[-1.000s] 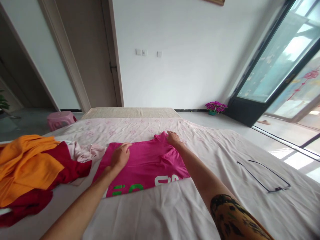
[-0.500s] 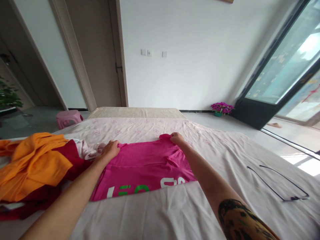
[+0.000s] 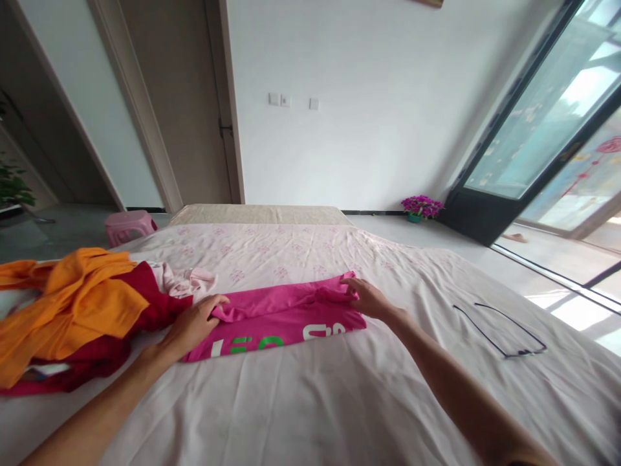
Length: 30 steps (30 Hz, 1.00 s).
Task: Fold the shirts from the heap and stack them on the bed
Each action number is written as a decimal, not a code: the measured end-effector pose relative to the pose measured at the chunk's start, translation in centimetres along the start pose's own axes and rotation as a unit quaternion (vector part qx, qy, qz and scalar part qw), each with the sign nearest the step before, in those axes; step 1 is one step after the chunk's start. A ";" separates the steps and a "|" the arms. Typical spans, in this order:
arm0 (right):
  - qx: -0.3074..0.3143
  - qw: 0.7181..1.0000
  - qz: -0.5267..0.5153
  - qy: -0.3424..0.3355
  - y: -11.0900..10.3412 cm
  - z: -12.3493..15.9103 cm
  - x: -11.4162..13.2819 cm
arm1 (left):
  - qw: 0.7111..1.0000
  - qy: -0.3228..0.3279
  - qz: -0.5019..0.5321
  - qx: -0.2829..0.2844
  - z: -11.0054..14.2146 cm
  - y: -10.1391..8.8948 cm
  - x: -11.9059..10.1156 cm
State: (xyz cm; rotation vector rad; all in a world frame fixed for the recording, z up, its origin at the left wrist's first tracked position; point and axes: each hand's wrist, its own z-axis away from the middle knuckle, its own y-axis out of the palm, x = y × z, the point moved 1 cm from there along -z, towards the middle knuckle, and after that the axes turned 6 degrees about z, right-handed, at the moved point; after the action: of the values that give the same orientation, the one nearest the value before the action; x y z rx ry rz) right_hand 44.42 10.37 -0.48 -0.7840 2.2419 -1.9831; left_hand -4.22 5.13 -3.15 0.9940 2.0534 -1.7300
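A magenta T-shirt with white and green lettering lies on the bed, its far part turned over toward me in a strip. My left hand holds the left end of that strip between thumb and fingers. At the opposite end, my right hand grips the folded edge with bent fingers. The lettering faces up along the near side, partly covered by the fold.
Left of the shirt is a heap of clothes with an orange garment, a dark red garment and a pale pink garment. Eyeglasses lie on the bedsheet at right. A pink stool stands beyond the heap.
Both hands have come nearer to me, bringing the shirt's far edge over onto its lettered part. The shirt now forms a narrower strip. The view has shifted slightly.
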 end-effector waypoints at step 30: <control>-0.009 0.995 0.033 -0.097 -0.7 4.9 5.6 | 0.991 0.041 -0.130 -0.012 4.1 -1.4 -1.4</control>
State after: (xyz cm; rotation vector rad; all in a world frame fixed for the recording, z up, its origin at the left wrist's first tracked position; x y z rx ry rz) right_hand 41.53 3.58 0.97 -0.8521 2.1484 -1.7776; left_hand -4.99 0.75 -2.18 0.8331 2.3394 -1.8095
